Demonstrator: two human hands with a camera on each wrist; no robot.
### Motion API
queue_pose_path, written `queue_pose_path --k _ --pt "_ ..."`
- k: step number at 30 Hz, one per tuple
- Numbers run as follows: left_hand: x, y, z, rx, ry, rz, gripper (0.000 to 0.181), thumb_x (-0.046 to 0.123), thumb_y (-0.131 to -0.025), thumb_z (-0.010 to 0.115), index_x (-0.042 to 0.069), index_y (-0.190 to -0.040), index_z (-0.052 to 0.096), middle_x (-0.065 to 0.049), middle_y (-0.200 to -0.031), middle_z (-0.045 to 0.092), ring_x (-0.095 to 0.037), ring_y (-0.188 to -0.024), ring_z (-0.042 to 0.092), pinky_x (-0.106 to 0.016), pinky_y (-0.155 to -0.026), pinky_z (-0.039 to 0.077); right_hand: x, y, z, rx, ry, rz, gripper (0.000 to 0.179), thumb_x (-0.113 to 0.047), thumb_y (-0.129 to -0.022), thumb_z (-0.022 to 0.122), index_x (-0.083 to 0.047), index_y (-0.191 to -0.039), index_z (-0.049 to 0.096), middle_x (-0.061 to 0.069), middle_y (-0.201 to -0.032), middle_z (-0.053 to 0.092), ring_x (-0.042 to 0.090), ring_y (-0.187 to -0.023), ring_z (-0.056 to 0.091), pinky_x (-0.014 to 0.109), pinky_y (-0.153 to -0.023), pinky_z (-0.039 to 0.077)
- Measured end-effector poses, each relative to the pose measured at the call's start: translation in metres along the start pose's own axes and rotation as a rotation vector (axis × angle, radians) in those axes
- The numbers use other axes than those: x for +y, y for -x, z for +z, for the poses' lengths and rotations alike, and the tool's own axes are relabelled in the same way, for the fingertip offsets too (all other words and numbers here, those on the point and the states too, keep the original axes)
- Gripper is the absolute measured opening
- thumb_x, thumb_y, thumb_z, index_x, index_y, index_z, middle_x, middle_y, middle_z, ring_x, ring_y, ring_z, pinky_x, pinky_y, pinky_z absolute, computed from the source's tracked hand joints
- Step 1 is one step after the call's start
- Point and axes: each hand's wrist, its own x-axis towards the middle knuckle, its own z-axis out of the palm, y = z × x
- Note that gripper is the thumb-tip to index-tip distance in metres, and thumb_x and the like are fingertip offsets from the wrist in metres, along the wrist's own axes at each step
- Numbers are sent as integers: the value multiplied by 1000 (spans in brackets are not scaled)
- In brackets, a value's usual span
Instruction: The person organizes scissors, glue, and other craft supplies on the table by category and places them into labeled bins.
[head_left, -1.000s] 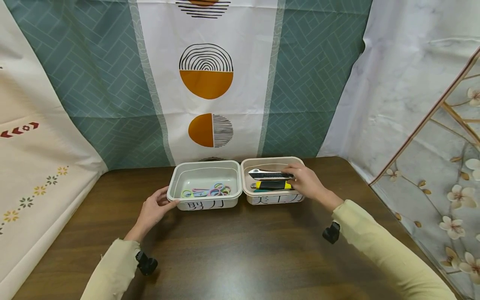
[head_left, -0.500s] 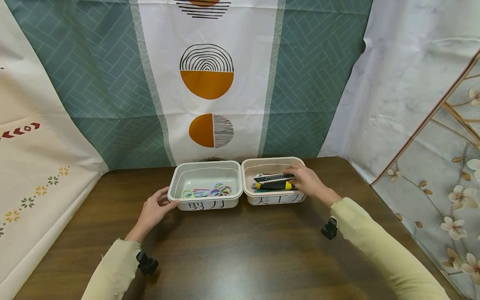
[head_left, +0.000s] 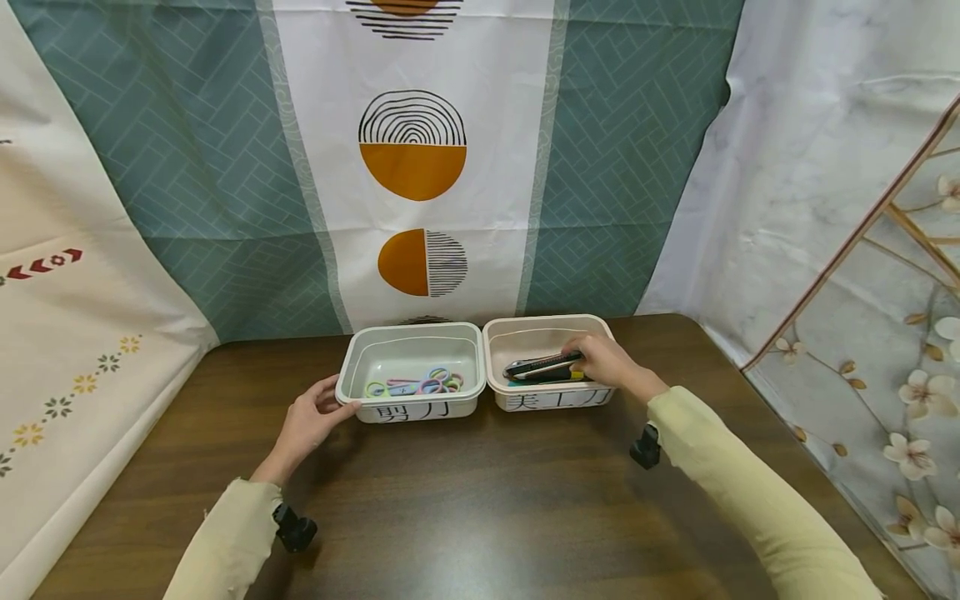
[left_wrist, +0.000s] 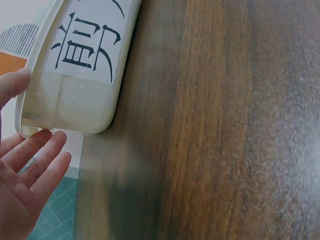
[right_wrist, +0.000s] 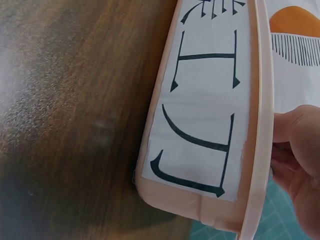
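My right hand (head_left: 596,358) holds a black-and-silver utility knife (head_left: 543,365) by its right end, low inside the pinkish bin (head_left: 551,329). A yellow-and-black utility knife (head_left: 576,375) lies partly hidden under it. In the right wrist view, the bin's wall hides the fingertips and the knife. My left hand (head_left: 311,421) holds the left front corner of the grey-white bin (head_left: 408,340); in the left wrist view the thumb (left_wrist: 14,85) is at the rim and the fingers (left_wrist: 42,160) touch the end wall. Several pairs of pastel scissors (head_left: 423,383) lie in that bin.
Both bins stand side by side at the back of the brown wooden table (head_left: 465,500). Paper labels with characters (right_wrist: 200,110) face front. A patterned cloth (head_left: 427,167) hangs just behind the bins, and a floral cloth (head_left: 885,400) borders the right side.
My right hand has lowered the black-and-silver utility knife into the pinkish bin, over the yellow one, moving slightly left. The left hand and the grey-white bin have stayed in place.
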Motion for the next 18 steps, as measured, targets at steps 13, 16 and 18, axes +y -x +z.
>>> queue_pose_path --k 13,16,18 --pt "1 -1 0 -10 4 -15 64 25 -81 69 -2 -132 41 -24 -117 57 -34 -99 59 -21 -69 48 12 -3 3 -89 -111 60 23 5 -71 71 4 -93 68 15 -94 66 31 -93 59 42 -78 48" --pt "0 -1 1 -14 3 -16 65 25 -81 69 -2 -132 41 -24 -117 57 -34 -99 59 -21 -69 48 14 -1 4 -73 -123 55 25 5 -73 69 8 -98 66 18 -97 65 34 -95 58 44 -80 47" --pt "0 -1 1 -14 4 -16 65 25 -81 69 -2 -132 41 -24 -117 57 -34 -99 59 -20 -69 48 13 0 3 -46 -127 65 27 2 -77 68 9 -102 64 20 -102 64 35 -99 57 46 -82 46"
